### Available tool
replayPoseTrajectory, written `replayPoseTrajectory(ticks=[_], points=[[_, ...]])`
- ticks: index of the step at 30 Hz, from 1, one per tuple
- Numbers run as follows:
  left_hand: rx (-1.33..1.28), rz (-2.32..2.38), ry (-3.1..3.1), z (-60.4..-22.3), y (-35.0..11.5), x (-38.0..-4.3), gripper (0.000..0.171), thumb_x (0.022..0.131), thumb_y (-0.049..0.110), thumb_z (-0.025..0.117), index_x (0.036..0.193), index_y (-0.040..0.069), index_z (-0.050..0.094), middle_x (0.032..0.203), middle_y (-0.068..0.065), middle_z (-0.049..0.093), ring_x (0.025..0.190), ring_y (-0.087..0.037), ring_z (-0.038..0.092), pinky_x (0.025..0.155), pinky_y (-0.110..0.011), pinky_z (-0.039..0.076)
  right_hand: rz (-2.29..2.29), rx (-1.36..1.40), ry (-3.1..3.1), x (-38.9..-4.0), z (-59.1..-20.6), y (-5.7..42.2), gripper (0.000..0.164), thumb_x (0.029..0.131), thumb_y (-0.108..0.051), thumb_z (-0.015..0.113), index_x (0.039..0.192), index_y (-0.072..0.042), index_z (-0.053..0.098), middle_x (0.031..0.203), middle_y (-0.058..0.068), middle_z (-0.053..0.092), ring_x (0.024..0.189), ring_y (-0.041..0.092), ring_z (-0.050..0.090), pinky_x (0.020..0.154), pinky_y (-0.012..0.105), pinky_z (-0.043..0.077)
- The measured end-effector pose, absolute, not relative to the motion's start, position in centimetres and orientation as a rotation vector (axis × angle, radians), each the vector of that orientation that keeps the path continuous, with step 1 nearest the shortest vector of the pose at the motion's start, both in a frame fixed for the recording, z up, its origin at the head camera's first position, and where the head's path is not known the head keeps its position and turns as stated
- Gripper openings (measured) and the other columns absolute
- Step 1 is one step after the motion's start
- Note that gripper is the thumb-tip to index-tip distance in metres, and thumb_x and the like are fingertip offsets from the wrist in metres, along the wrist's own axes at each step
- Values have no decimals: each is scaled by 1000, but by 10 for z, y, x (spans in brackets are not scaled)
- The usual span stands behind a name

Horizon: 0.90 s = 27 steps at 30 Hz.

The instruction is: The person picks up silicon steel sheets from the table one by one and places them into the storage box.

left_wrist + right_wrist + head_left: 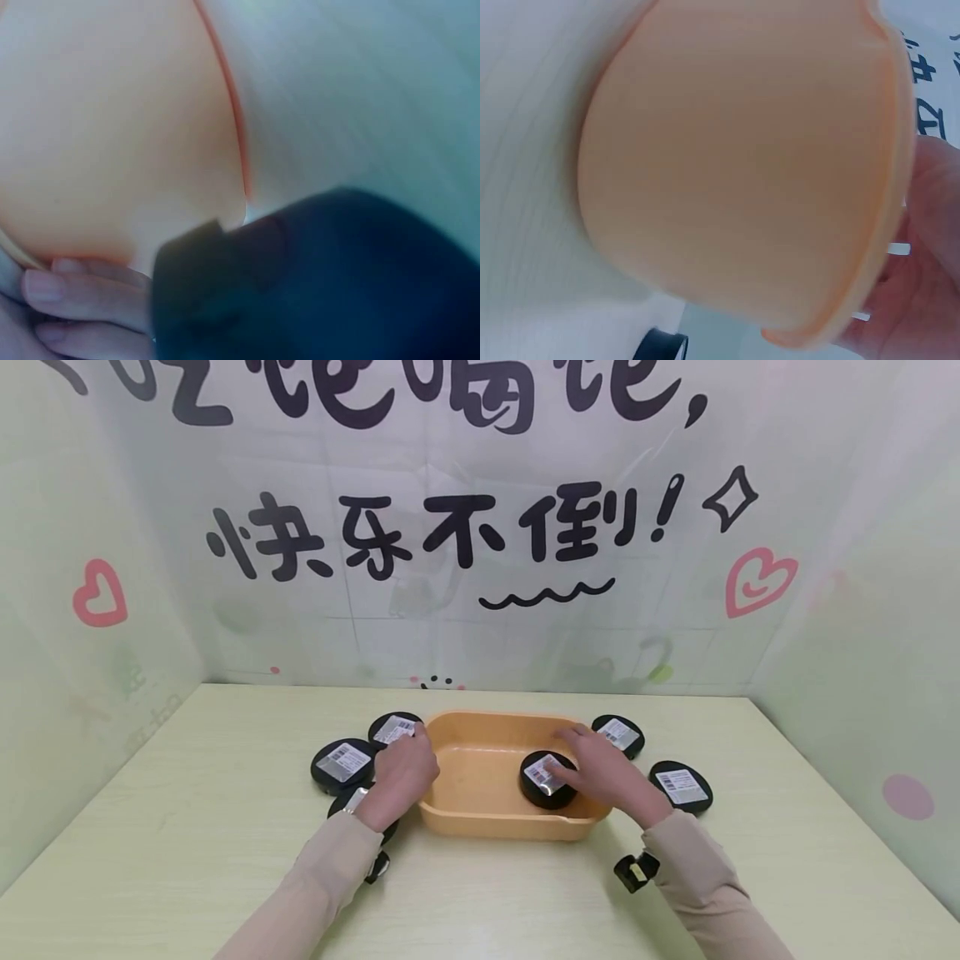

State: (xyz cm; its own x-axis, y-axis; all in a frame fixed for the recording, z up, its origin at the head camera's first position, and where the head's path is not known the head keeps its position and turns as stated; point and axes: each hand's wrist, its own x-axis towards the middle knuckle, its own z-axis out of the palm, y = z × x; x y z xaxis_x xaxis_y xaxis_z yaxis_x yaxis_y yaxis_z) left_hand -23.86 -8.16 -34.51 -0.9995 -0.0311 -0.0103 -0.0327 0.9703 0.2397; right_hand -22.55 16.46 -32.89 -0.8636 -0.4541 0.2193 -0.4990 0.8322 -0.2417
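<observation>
An orange plastic basin point(472, 785) stands mid-table. My left hand point(405, 772) is at its left rim, fingers curled over the edge; the left wrist view shows the bent fingers point(90, 296) beside the basin wall point(112, 135). Inside the basin, toward the right, lies a round black container point(534, 789) with a white label on top. My right hand point(600, 768) reaches over the right rim, its thumb lying across the label and its other fingers extended past the container. In the right wrist view, the basin's outer wall point(735, 157) hides most of those fingers.
Left of the basin are similar black containers, one at the back point(386, 727), one farther left point(333, 764), and one partly under my left wrist point(390, 831). Two more lie at the right, one behind point(622, 731) and one nearer point(678, 785). Printed walls surround the table point(480, 893).
</observation>
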Motion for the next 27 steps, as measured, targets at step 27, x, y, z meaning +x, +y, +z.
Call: replayPoseTrajectory(ticks=[27], points=[[-52,370,3096,-345,-82,-241,59,82,13,56,133,-5,33,86,-19,59,62,-23,51,56,-38,45,536,504,-2763,-212,-330,241,37,82,-14,62,108,11,54,98,24,59,90,36,56,79,47,43]])
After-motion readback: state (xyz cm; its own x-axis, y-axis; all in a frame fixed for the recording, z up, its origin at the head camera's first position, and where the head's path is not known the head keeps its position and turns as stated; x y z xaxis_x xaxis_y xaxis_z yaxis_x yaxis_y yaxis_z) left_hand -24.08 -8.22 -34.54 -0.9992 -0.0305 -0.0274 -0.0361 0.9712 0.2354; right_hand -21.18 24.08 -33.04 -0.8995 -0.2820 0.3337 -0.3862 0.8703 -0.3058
